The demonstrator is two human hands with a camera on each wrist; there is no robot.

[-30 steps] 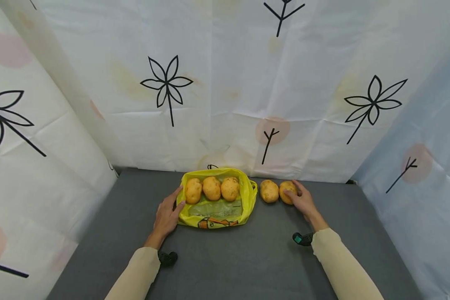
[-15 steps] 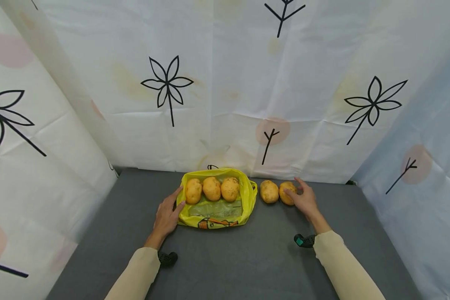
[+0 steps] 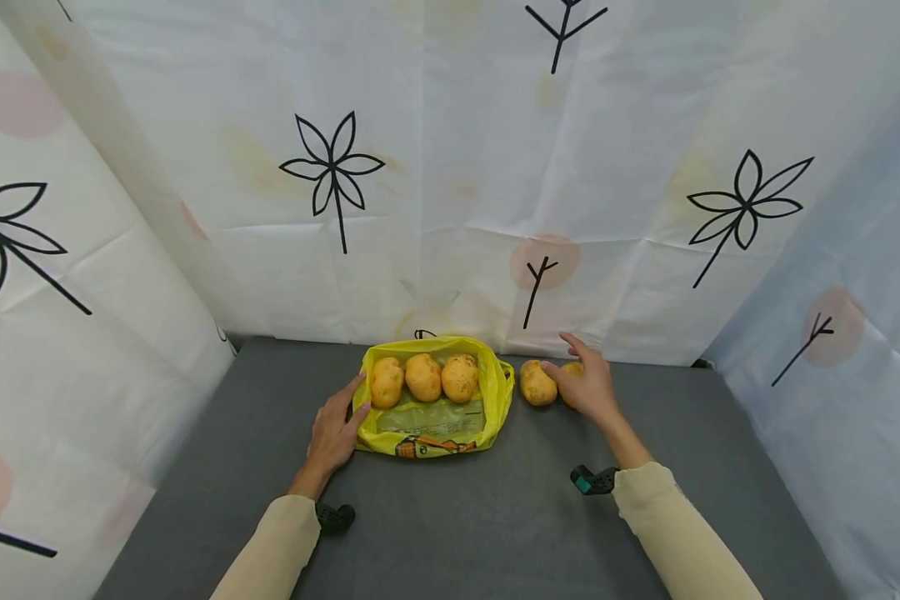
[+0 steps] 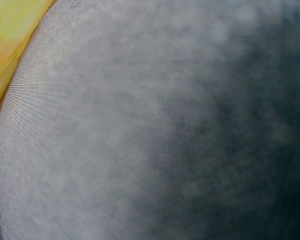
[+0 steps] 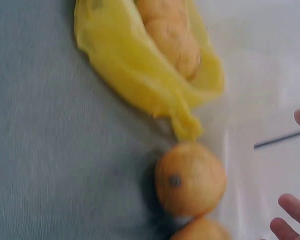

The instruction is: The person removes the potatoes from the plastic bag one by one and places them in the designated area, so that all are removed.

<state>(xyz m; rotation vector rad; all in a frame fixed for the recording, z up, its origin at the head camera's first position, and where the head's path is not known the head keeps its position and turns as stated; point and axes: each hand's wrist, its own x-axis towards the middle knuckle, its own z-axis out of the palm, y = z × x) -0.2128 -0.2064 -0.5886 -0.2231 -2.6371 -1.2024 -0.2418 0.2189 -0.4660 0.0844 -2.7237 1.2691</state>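
Note:
A yellow plastic bag (image 3: 498, 408) lies spread with its mouth up in the head view. Three potatoes sit in a row along its back: a left one (image 3: 386, 383), a middle one (image 3: 423, 377) and a right one (image 3: 460, 377). My left hand (image 3: 335, 429) holds the bag's left rim, thumb over the edge. Beside the bag lies a loose potato (image 3: 537, 383); another potato (image 3: 572, 367) touches its right side, partly hidden by my right hand (image 3: 588, 387). That hand hovers over the pair with fingers spread and nothing in them.
The dark grey table (image 3: 450, 525) stretches in front of the bag. A white patterned cloth (image 3: 450, 167) hangs behind it and along both sides. Black wrist cameras sit under each wrist, the right camera (image 3: 594, 480) low over the tabletop.
My right hand has left the far right potato and shifted left and slightly away from me, over the loose pair. The left hand, bag and potatoes stay put.

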